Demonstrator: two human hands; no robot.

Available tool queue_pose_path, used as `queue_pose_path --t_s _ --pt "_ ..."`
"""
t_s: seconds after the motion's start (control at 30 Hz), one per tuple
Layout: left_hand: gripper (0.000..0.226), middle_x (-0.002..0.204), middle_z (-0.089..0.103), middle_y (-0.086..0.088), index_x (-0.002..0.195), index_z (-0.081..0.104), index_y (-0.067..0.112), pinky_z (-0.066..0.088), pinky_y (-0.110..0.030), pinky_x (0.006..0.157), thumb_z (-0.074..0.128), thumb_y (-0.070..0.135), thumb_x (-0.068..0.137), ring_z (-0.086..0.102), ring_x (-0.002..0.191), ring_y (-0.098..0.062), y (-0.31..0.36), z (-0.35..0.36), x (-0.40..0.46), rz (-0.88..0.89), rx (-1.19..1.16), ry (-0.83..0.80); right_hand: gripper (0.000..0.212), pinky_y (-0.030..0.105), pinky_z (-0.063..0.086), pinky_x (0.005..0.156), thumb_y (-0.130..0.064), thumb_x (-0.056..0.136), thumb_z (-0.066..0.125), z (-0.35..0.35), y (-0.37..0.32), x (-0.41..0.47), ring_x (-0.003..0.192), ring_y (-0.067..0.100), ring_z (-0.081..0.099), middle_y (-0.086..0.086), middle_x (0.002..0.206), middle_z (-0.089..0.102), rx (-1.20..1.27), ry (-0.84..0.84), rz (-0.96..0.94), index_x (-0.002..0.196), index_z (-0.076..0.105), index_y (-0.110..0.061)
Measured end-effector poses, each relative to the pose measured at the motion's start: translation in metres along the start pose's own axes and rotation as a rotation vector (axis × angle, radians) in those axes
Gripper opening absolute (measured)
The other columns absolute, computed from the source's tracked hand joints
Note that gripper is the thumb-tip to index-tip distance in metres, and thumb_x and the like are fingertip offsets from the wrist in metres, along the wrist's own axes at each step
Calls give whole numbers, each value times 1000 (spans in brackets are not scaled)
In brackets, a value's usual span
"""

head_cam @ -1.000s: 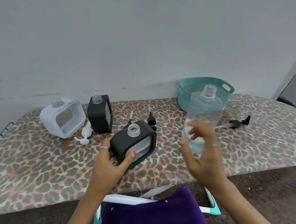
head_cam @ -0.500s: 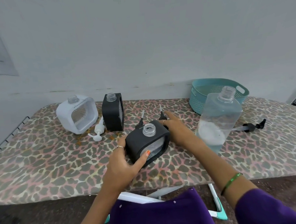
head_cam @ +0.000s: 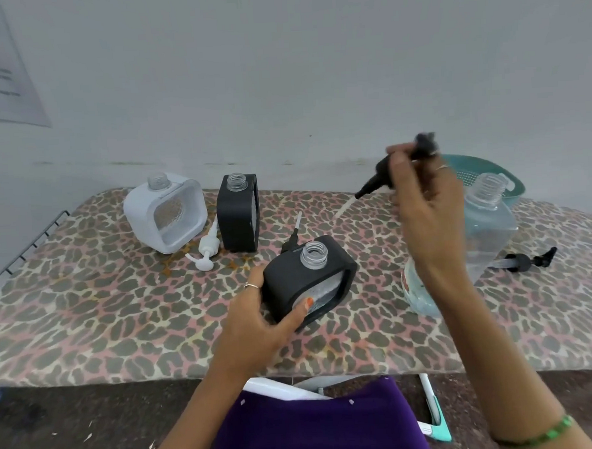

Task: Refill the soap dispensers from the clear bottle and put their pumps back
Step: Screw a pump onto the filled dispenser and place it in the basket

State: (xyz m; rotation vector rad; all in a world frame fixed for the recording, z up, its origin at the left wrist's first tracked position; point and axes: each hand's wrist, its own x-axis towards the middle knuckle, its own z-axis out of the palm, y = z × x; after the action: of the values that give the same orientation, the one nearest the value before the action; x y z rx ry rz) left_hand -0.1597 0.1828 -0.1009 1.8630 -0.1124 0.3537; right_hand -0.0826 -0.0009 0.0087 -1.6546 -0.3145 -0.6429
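Note:
My left hand (head_cam: 258,315) grips a black square dispenser (head_cam: 307,278) with an open clear neck, tilted on the leopard-print table (head_cam: 87,321). My right hand (head_cam: 423,197) is raised above the table and pinches a black pump (head_cam: 384,171) whose white tube (head_cam: 343,208) slants down to the left. The clear bottle (head_cam: 487,231) stands uncapped behind my right wrist, partly hidden by it. A second black dispenser (head_cam: 237,217) and a white dispenser (head_cam: 165,214) stand open at the back left, with a white pump (head_cam: 206,246) lying between them.
Another black pump (head_cam: 293,236) lies behind the held dispenser, and a third (head_cam: 526,260) lies right of the clear bottle. A teal basket (head_cam: 484,176) sits at the back right against the wall. A wire rack edges the table's left end.
My right hand left the clear bottle standing, reached behind the held dispenser, picked up a black pump and lifted it up to the right. My left hand kept its grip.

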Motion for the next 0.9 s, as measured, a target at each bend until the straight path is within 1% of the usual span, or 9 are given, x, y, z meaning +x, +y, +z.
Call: queue_pose_path --t_s 0.1,0.27,0.43,0.47,0.53,0.63,0.7,0.77,0.9 --pt "46 108 63 18 113 49 40 55 -18 75 74 36 75 62 100 3 -1 0 1 8 -7 0 21 23 36 56 -24 101 45 -11 -28 -1 62 6 46 -14 73 60 228 114 -24 90 62 -19" --pt "46 108 63 20 113 49 41 55 -18 76 75 37 75 63 100 3 0 0 0 16 -11 9 25 29 29 52 -23 101 42 -7 -37 -1 55 6 36 -16 68 56 264 104 -46 87 61 -16" --pt "44 107 63 21 112 49 40 54 -15 77 75 33 77 62 101 5 1 0 0 17 -16 7 21 20 37 59 -23 100 45 9 -32 -10 60 2 45 8 76 60 156 -49 -82 96 62 -12" --pt "44 107 63 20 112 49 39 53 -15 77 74 34 76 62 101 5 2 1 0 15 -19 8 21 24 40 57 -23 99 45 11 -30 -12 59 10 48 13 76 59 138 -81 -100 96 62 -10" --pt "45 107 63 18 111 48 39 54 -15 77 76 37 76 62 100 4 2 1 0 19 -12 8 21 44 46 58 -28 98 45 16 -24 -18 65 32 51 19 76 57 102 -138 -126 96 61 -14" --pt "45 108 64 15 112 48 40 55 -18 77 74 37 76 63 99 1 0 0 0 29 10 12 18 57 47 62 -35 96 46 21 -12 -26 70 43 53 20 76 58 35 -228 -112 96 61 -26" --pt "44 107 64 15 111 48 39 55 -18 76 73 35 76 63 98 1 -1 0 1 35 16 12 21 55 47 64 -38 96 47 22 -4 -30 70 38 56 19 77 62 -42 -320 -77 98 64 -26" --pt "44 107 63 16 111 47 40 54 -17 75 73 34 76 63 98 2 0 0 1 45 26 9 24 45 47 68 -37 96 49 21 5 -34 71 23 58 8 81 67 -156 -442 -67 100 67 -21" --pt "44 105 64 15 111 47 41 54 -17 74 74 41 76 63 97 1 -1 0 2 58 29 15 37 32 45 87 -49 92 45 16 20 -39 98 14 55 -1 99 63 -276 -601 -13 107 68 -23"
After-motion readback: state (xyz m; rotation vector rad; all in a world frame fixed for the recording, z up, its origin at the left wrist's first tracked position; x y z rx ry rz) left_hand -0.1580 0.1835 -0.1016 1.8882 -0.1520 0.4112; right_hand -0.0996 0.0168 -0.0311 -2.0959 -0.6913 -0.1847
